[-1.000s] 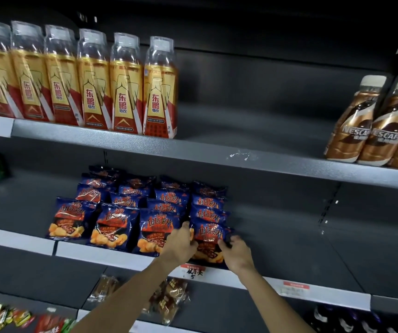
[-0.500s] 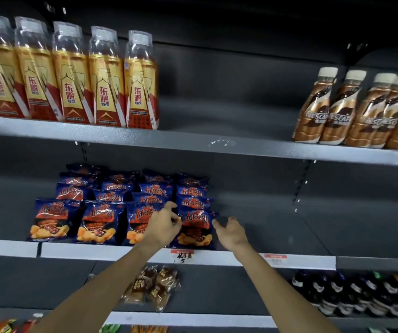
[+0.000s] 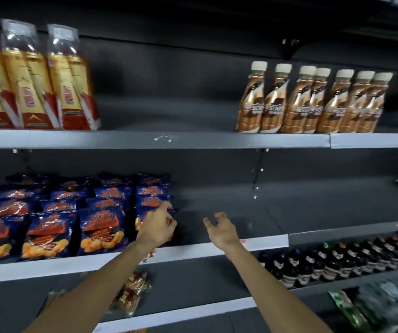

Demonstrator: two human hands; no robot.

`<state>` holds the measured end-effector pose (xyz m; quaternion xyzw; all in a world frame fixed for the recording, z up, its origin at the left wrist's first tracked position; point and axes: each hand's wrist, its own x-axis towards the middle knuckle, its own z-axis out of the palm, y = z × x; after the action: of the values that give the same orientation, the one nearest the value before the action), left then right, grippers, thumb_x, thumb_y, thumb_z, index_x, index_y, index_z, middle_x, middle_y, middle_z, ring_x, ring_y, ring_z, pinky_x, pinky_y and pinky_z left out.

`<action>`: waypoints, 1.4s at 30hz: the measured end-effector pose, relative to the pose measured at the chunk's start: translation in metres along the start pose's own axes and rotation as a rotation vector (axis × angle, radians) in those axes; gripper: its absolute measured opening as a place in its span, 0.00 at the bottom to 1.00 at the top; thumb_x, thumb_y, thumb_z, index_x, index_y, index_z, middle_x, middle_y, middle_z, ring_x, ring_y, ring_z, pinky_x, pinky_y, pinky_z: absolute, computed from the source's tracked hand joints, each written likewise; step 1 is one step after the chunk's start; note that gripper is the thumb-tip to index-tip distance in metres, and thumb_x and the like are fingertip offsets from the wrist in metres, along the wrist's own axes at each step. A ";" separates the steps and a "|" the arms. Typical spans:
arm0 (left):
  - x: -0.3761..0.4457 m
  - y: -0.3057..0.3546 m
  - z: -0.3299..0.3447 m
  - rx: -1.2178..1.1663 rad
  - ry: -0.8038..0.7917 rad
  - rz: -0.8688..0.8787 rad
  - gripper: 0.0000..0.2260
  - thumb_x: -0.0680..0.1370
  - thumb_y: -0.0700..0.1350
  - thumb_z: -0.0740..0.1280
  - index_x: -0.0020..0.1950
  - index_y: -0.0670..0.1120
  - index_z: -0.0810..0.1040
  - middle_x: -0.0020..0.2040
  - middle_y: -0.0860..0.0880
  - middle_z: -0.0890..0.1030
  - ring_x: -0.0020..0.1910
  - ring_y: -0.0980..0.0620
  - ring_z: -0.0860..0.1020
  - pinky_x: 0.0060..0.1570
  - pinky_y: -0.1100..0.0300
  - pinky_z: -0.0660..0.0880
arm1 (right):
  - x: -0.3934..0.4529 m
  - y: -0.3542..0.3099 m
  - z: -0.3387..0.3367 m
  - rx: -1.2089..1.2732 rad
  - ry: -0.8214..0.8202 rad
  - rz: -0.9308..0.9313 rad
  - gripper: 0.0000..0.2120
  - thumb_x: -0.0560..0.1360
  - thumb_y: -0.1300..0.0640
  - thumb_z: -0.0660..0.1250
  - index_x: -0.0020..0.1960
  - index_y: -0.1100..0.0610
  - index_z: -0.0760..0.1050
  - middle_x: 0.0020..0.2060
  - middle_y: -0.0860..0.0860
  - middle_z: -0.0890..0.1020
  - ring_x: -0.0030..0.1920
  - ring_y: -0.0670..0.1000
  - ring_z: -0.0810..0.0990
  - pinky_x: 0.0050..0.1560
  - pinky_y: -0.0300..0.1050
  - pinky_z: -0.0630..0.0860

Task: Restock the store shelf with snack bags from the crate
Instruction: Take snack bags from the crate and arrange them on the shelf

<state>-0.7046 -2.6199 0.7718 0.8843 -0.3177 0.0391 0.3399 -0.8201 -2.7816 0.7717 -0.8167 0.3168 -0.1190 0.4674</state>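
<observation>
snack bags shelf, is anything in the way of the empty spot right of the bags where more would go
Nothing visible blocks it. The shelf is bare to the right of the snack bags. The right hand hangs open above that spot, holding nothing, and the left hand is at the rightmost front bag.

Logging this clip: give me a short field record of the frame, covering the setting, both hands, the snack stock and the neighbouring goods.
setting: grey metal store shelf, several tiers
left hand: at the rightmost front blue snack bag, fingers loosely curled; contact unclear
right hand: open, holding nothing, over the bare shelf right of the bags
snack stock: blue and orange snack bags in rows on the middle tier, left part
tier above: yellow and red bottles at left, brown coffee bottles at right
tier below: dark bottles at right
crate: not in view
</observation>
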 end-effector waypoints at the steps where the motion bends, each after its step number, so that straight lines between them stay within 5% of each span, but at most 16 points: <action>1: 0.002 0.013 0.009 0.000 -0.007 0.017 0.17 0.75 0.41 0.68 0.63 0.46 0.72 0.42 0.52 0.85 0.45 0.50 0.82 0.47 0.59 0.76 | -0.001 0.007 -0.013 0.015 0.013 0.015 0.26 0.80 0.45 0.63 0.72 0.57 0.65 0.69 0.56 0.73 0.67 0.55 0.74 0.63 0.40 0.68; 12: 0.016 0.211 0.166 -0.112 -0.205 0.288 0.15 0.75 0.41 0.68 0.62 0.46 0.74 0.36 0.57 0.81 0.40 0.51 0.79 0.45 0.55 0.74 | -0.045 0.132 -0.231 -0.007 0.239 0.204 0.24 0.83 0.49 0.58 0.73 0.62 0.61 0.64 0.59 0.76 0.58 0.59 0.77 0.46 0.43 0.69; 14: 0.008 0.258 0.201 -0.169 -0.269 0.341 0.15 0.75 0.41 0.68 0.61 0.46 0.74 0.37 0.57 0.81 0.39 0.52 0.79 0.45 0.56 0.73 | -0.064 0.164 -0.275 -0.003 0.312 0.261 0.23 0.83 0.48 0.58 0.72 0.62 0.62 0.61 0.59 0.77 0.54 0.59 0.78 0.48 0.48 0.73; 18: -0.020 0.356 0.258 -0.214 -0.375 0.514 0.15 0.75 0.41 0.67 0.61 0.45 0.74 0.39 0.54 0.81 0.42 0.51 0.80 0.44 0.57 0.73 | -0.106 0.225 -0.351 -0.007 0.538 0.368 0.21 0.81 0.48 0.59 0.66 0.63 0.68 0.63 0.62 0.77 0.63 0.63 0.75 0.58 0.50 0.71; 26: -0.088 0.522 0.329 -0.314 -0.548 0.818 0.13 0.73 0.41 0.67 0.56 0.47 0.75 0.36 0.51 0.82 0.40 0.47 0.80 0.41 0.55 0.76 | -0.198 0.316 -0.465 -0.036 0.837 0.537 0.16 0.80 0.45 0.60 0.50 0.59 0.70 0.45 0.57 0.79 0.40 0.55 0.76 0.35 0.45 0.66; 32: -0.100 0.580 0.383 -0.321 -0.646 0.966 0.13 0.72 0.42 0.66 0.56 0.44 0.75 0.37 0.46 0.82 0.38 0.45 0.80 0.40 0.52 0.78 | -0.223 0.356 -0.506 0.038 0.985 0.644 0.19 0.81 0.47 0.61 0.61 0.61 0.71 0.56 0.57 0.79 0.54 0.58 0.77 0.46 0.43 0.68; 42: -0.037 0.639 0.480 -0.376 -0.794 1.030 0.13 0.74 0.40 0.66 0.59 0.45 0.74 0.35 0.51 0.80 0.38 0.49 0.78 0.43 0.56 0.77 | -0.163 0.409 -0.545 0.060 1.131 0.764 0.20 0.80 0.46 0.62 0.64 0.61 0.71 0.59 0.58 0.79 0.56 0.57 0.77 0.52 0.44 0.70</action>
<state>-1.1810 -3.2630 0.7620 0.4932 -0.8007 -0.1878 0.2835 -1.3793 -3.2017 0.7369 -0.4462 0.7750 -0.3630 0.2616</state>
